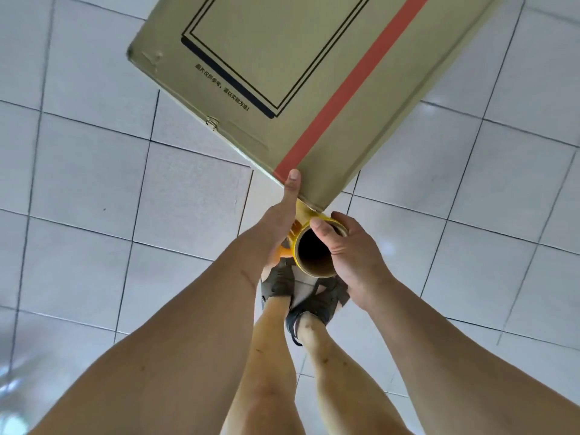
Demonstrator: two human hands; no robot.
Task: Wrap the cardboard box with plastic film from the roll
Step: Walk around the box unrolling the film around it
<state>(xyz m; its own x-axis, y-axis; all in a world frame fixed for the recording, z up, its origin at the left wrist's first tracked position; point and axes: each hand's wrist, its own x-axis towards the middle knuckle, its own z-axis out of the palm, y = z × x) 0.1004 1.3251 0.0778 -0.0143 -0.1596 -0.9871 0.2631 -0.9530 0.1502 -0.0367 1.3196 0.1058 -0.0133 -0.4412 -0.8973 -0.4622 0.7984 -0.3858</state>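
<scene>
Cardboard box [282, 73]: upright on tiled floor [78, 183], near corner twd person. Film roll [314, 249]: at that corner, R hand [348, 249] clasps rim, thumb in core. L hand [276, 221]: thumb pins film to box edge. Tip: keep thumb pressed, pull roll taut w/ even tension round corner.

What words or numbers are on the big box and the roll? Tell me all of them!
One small line of Chinese print on the cardboard box, beside the black rectangle outline: too small and blurred to read.
The roll: no writing shows.
No numbers or brand names anywhere.
</scene>
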